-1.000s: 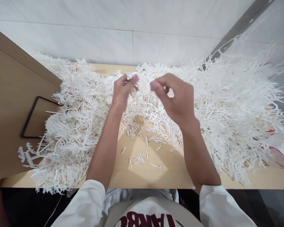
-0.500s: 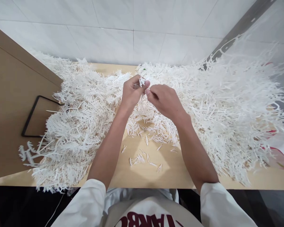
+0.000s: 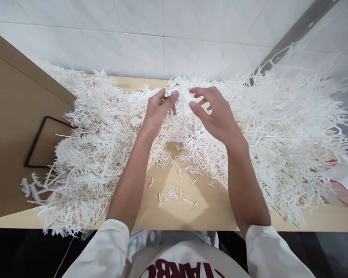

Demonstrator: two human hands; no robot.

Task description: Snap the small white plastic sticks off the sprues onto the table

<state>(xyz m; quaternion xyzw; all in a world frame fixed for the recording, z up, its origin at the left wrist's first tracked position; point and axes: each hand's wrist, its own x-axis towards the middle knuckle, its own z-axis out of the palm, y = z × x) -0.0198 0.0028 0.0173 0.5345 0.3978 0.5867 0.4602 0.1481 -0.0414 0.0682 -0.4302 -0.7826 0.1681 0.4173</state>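
White branching plastic sprigs lie heaped on the table (image 3: 188, 216) in a left pile (image 3: 87, 154) and a right pile (image 3: 278, 146). Over the gap between them, my left hand (image 3: 159, 108) is closed, with a small white sprig piece (image 3: 167, 93) pinched by the thumb and fingers. My right hand (image 3: 214, 112) hovers just to its right, thumb and fingers apart, with nothing visible in it. Below both hands is a drift of short white plastic pieces (image 3: 201, 164), and a few lie scattered nearer the front edge.
At the left stands a brown board or box side (image 3: 14, 127) with a black wire frame (image 3: 36, 143) against it. A pale tiled wall (image 3: 133, 50) rises behind the table. A white and red bag (image 3: 343, 189) lies at the right end.
My right hand has come away from my left, moving right, and its fingers have spread. My left hand has shifted slightly left, still pinching a white piece.
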